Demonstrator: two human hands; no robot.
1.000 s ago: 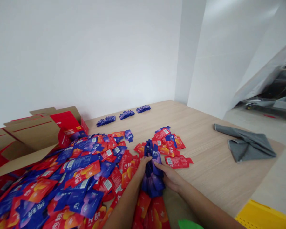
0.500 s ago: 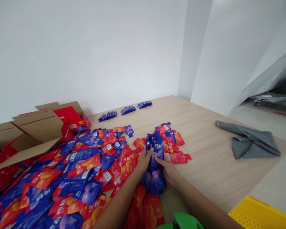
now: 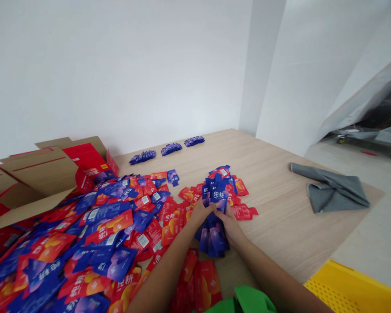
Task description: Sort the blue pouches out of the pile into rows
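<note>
- Two hands are held close together over the table point(image 3: 273, 213), with both forearms angled inward from the lower edge of the view
- Left hand point(image 3: 201, 214) is curled closed at the left edge of a bundle of blue sachets point(image 3: 216, 239), its thumb laid across the front
- Right hand point(image 3: 230, 222) is closed on the right edge of the same bundle, its thumb pressed on the front just below the left one; the fingers behind are hidden
- Bundle is gripped between both hands, its top ends projecting beyond the thumbs and its lower ends fanned out toward the body; whether the table is touched by it cannot be told
- Loose red and blue sachets are heaped in a large pile point(image 3: 114, 234) to the left of the hands, and a smaller cluster point(image 3: 230, 191) is seen just beyond the bundle
- Three rows of blue sachets point(image 3: 171, 149) are set near the wall point(image 3: 133, 74)
</note>
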